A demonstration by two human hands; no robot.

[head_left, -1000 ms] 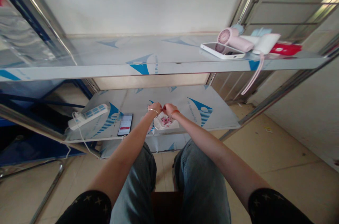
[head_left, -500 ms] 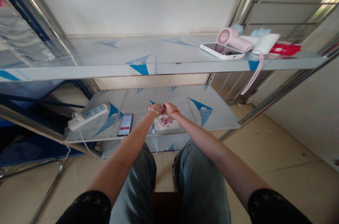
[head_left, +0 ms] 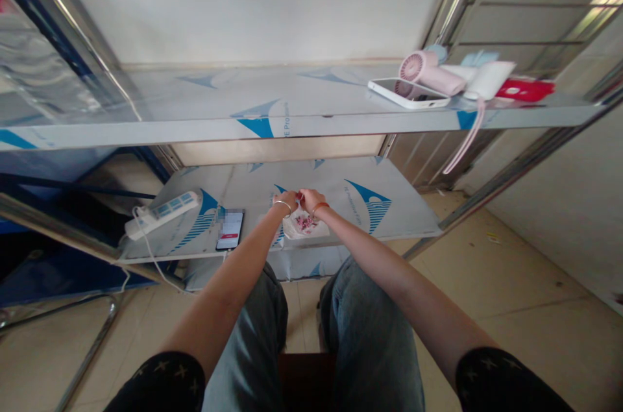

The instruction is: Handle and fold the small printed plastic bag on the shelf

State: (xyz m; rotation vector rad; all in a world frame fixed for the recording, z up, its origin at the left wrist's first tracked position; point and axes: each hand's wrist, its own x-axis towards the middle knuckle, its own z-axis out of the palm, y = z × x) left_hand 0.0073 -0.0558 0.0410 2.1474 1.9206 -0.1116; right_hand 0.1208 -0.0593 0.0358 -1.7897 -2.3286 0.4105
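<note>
My left hand (head_left: 287,201) and my right hand (head_left: 312,199) meet fingertip to fingertip above the lower shelf (head_left: 331,178). Both are closed in a pinch. A tiny reddish bit shows between the fingertips, too small to name. Just below and in front of my right hand lies a whitish plastic bag (head_left: 294,229) with small pink and dark red bead-like pieces (head_left: 305,224) on it. Left of my left forearm a dark phone (head_left: 230,229) with a lit screen lies on the same shelf.
A white power strip (head_left: 163,214) with a trailing cable rests at the shelf's left end. Above, the upper shelf (head_left: 195,130) holds a white phone (head_left: 409,94), a pink handheld fan (head_left: 428,71), a white object with a hanging strap (head_left: 489,81) and a red packet (head_left: 525,90).
My fingertips have shifted slightly against each other, still held together over the bag. Everything else stays where it was.
</note>
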